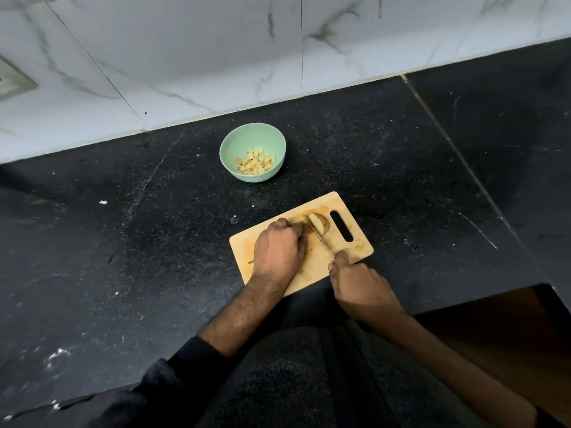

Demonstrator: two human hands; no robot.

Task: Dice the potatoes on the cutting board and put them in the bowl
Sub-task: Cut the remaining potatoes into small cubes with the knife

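Note:
A wooden cutting board [346,251] with a handle slot lies on the black counter. On it is a brown-skinned potato [319,224], cut open with a pale face showing. My left hand [278,248] grips the potato's left part with curled fingers. My right hand [358,282] grips the handle of a knife [318,234], whose blade runs through the potato. A pale green bowl [234,143] stands beyond the board and holds several potato cubes [255,162].
The black speckled counter [123,242] runs to a white marble-tiled wall [216,57] at the back. Small white scraps [103,202] lie on the counter to the left. The counter's front edge drops off at the lower right, beside a brown floor [494,335].

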